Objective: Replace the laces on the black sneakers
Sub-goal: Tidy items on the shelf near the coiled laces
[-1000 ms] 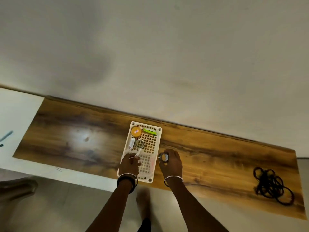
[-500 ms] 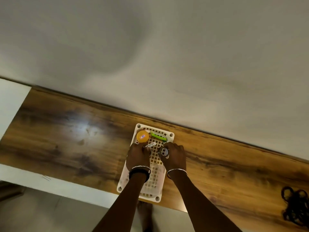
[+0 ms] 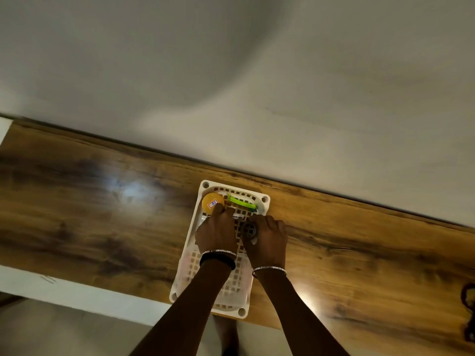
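While both hands have pushed deeper into the white basket [image 3: 264, 199] over the last second, none of the lacing looks begun; the right hand [image 3: 266, 240] grips a small round dark piece [image 3: 248, 228]; the left hand [image 3: 217, 232] curls beside the orange tin [image 3: 212, 202], holding something or nothing, I cannot tell; the black laces [image 3: 469, 317] lie on the surface [image 3: 102, 214] at the far right edge, well apart from both hands; no sneakers show.
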Demonstrator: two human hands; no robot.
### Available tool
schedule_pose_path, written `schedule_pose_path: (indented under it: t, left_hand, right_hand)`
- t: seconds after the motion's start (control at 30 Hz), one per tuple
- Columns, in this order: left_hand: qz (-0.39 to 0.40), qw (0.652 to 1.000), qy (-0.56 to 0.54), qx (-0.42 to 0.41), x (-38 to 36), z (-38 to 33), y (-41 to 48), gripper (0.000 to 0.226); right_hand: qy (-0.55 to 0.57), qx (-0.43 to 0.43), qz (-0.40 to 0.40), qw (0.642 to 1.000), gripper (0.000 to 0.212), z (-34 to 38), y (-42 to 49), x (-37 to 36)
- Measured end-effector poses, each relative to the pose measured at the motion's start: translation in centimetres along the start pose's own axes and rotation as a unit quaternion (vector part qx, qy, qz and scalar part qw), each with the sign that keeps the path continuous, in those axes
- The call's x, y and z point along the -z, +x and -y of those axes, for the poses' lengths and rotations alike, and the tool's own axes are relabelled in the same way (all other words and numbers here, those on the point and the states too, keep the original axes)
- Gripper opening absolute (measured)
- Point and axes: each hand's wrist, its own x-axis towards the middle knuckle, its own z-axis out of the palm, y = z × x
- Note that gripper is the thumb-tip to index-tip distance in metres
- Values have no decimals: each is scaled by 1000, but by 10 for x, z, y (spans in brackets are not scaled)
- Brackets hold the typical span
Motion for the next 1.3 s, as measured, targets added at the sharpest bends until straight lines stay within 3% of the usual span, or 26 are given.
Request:
schedule_pose_path:
  t: [0.2,0.53,0.6,0.9,1.03,1.13,1.3]
  left_hand:
    - [-9,997,29,-70,-7,1,4,28]
    - [-6,989,111,-97,1,-12,10,17]
    - [2,991,94,-100,4,-14,10,5]
    - [-98,990,-36,-97,-15,14,-10,17]
    - [-153,972,-137,-111,-12,33,-41,4]
    - [-118,972,-177,-98,-11,39,-64,11]
    - [-87,968,-198,-124,3,22,-98,18]
  right_hand:
    - [27,-13,-10,1000,43,-2,-2,-5]
    - [46,-8,-22,999,37,-4,-4,-10]
    - [45,-7,-26,999,36,-4,-3,-10]
    - [85,9,-10,996,46,-4,-10,-2]
    - [115,1,-55,992,38,-5,-21,12]
    - [137,-25,-77,987,26,-13,-39,29]
    - [176,-82,-36,980,14,-33,-76,56]
